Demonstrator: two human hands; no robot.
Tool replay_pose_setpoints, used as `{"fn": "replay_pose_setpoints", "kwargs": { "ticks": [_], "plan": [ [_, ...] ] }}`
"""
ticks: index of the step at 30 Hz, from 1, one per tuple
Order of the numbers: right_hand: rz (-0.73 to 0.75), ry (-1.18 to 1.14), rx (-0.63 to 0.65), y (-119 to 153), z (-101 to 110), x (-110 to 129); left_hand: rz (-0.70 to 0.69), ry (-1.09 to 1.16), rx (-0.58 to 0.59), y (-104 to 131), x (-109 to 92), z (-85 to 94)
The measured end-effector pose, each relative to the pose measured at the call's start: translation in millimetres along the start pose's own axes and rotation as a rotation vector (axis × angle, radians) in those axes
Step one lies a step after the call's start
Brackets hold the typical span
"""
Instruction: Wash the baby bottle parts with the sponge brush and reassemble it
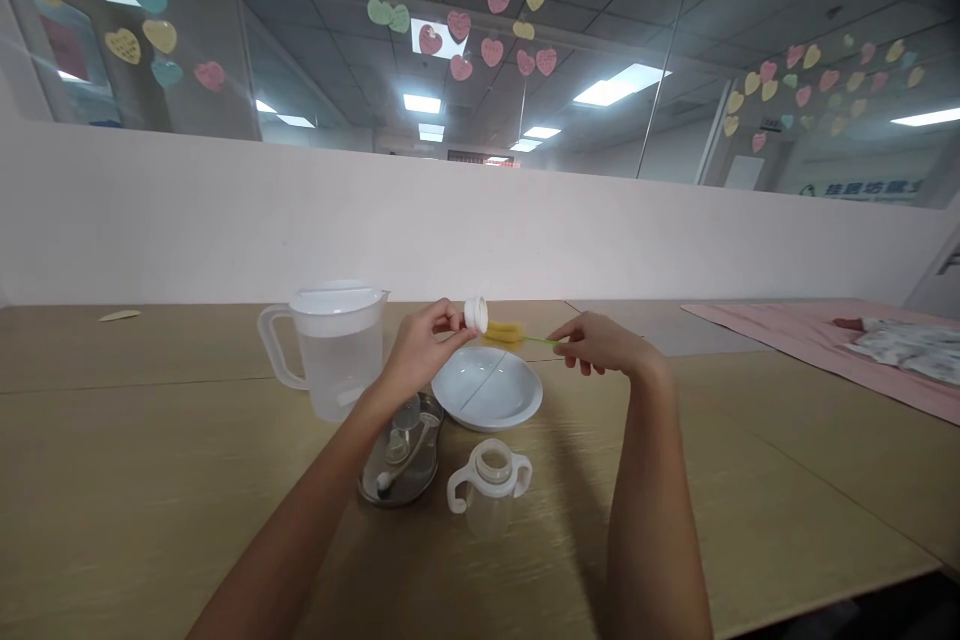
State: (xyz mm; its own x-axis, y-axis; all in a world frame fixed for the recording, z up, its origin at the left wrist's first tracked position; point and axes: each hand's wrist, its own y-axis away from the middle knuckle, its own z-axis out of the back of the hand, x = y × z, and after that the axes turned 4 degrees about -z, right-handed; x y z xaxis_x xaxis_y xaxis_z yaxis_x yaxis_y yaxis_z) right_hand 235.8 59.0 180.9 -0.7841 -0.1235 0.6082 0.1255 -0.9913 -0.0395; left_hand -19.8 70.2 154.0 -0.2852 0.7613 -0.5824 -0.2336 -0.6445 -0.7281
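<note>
My left hand (426, 345) pinches a white bottle collar (475, 314), its opening turned to the right. In my right hand (596, 342) is the thin green handle of a bottle brush (504, 331); its yellow head lies close to the collar, and I cannot tell whether they touch. Both are above a white bowl (487, 390). Nearer me a baby bottle (491, 490) with two white handles stands upright without a top. Left of it a metal kidney tray (412, 495) holds clear bottle parts and a straw (409, 458), partly hidden by my left forearm.
A lidded plastic pitcher (337, 350) with a handle stands on the left, behind my left forearm. At the right a pink cloth (810, 345) carries a patterned fabric item (911, 345). A white wall (480, 230) with windows above closes off the table's back.
</note>
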Motion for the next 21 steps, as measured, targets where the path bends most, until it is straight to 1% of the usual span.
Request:
{"fn": "replay_pose_setpoints", "kwargs": {
  "ticks": [1,3,6,12,15,18,21],
  "plan": [
    [0.015,-0.003,0.026,1,0,0,-0.006,-0.007,-0.008,0,-1,0.9],
    [0.090,-0.057,0.061,5,1,2,-0.011,-0.040,-0.006,-1,-1,2.8],
    [0.163,-0.105,0.060,11,2,6,-0.008,-0.105,0.009,0,2,5.1],
    [0.154,-0.088,0.087,13,2,12,-0.020,-0.166,0.027,0,3,8.2],
    [0.155,-0.076,0.120,14,2,13,-0.021,-0.184,0.005,0,1,10.9],
    [0.158,-0.085,0.139,15,3,14,-0.031,-0.221,-0.011,0,1,16.2],
    [0.185,-0.121,0.138,17,4,13,-0.045,-0.289,0.015,0,4,22.7]
  ]
}}
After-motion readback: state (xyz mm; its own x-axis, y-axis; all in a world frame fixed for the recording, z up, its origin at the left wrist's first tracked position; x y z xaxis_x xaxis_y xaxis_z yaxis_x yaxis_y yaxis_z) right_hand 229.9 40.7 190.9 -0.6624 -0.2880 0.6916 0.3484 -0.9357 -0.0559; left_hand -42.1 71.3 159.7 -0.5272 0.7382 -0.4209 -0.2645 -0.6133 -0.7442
